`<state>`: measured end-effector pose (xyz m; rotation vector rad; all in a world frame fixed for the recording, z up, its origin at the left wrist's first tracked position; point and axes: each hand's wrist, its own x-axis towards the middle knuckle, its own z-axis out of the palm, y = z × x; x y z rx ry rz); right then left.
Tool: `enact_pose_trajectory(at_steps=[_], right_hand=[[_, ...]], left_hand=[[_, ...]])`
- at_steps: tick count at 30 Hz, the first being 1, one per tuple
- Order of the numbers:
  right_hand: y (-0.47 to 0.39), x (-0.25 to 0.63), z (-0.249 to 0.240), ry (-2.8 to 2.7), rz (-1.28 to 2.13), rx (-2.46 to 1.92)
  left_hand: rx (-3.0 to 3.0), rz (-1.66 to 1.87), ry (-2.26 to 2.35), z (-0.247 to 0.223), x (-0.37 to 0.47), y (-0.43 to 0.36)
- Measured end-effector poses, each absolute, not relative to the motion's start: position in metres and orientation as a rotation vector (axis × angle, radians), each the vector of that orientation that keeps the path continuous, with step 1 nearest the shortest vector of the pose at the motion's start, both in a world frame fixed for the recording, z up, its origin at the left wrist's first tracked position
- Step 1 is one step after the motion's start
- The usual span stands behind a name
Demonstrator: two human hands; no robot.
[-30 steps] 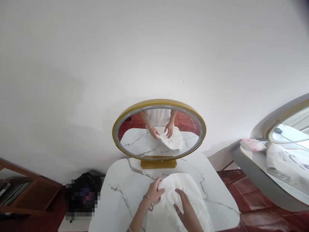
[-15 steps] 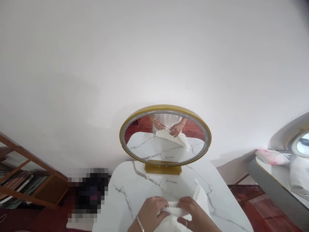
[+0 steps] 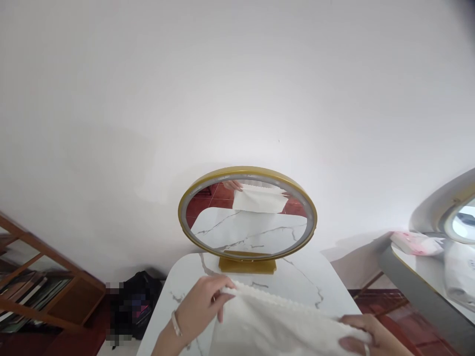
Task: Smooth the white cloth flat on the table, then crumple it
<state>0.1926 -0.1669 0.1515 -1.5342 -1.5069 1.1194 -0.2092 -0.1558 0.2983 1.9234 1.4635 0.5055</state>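
Observation:
A white cloth [image 3: 274, 321] with a finely scalloped edge is stretched between my two hands above the front of the marble-patterned table [image 3: 178, 277]. My left hand [image 3: 204, 304], with a bracelet on the wrist, pinches its upper left corner between thumb and fingers. At the right end, my right hand [image 3: 365, 333], wearing a ring, grips the cloth's edge. The lower part of the cloth runs out of view at the bottom. Behind it stands an oval-looking mirror [image 3: 247, 227] in a gold frame, reflecting the spread cloth and part of my hands.
The mirror's gold base [image 3: 247, 266] rests at the table's back, near a white wall [image 3: 237, 99]. To the right, another table [image 3: 415, 277] bears a pink-and-white tissue pack [image 3: 417, 243] and a second mirror [image 3: 465, 220]. A black bag [image 3: 139, 301] and wooden shelf [image 3: 77, 296] are left.
My hands have moved apart, the left one to the left and up, the right one to the right. The cloth, bunched between them before, is now spread wide. The view has shifted slightly.

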Motion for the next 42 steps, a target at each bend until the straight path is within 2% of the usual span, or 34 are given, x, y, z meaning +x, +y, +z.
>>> enact_pose_trajectory(at_steps=[3,8,10,14,18,21,25,27,31,38,42], right_hand=[[-0.148,0.187,0.209,-1.468,1.065,-1.385],[-0.082,0.155,0.298,-0.878,0.459,-1.138],[-0.048,0.145,0.310,-0.810,0.308,-1.019],[0.010,0.140,0.286,-0.879,0.133,-1.161],[0.031,0.140,0.231,-0.925,0.241,-1.308],[0.024,0.135,0.203,-0.849,0.199,-1.349],[0.000,0.119,0.189,-0.889,-0.051,-1.348],[-0.008,0.110,0.188,-1.038,-0.006,-1.342],[-0.006,0.095,0.204,-1.178,0.207,-1.346],[0.013,0.070,0.288,-1.398,-0.219,-1.200],[0.015,0.057,0.323,-1.515,-0.267,-1.154]], left_hand=[[1.992,0.776,1.448,0.339,-0.203,-0.133],[2.336,1.383,1.518,0.426,-0.157,-0.057],[2.519,1.412,1.645,0.446,-0.128,-0.024],[2.982,1.041,1.815,0.448,-0.076,0.012],[3.392,0.710,1.499,0.419,-0.040,0.017],[3.524,0.497,1.261,0.398,-0.017,0.021],[3.519,0.379,1.173,0.385,0.000,0.029],[3.507,0.397,1.155,0.386,0.000,0.031],[3.448,0.521,1.209,0.403,-0.021,0.030],[3.101,0.828,1.692,0.450,-0.101,0.018],[2.882,0.952,1.977,0.455,-0.120,0.016]])
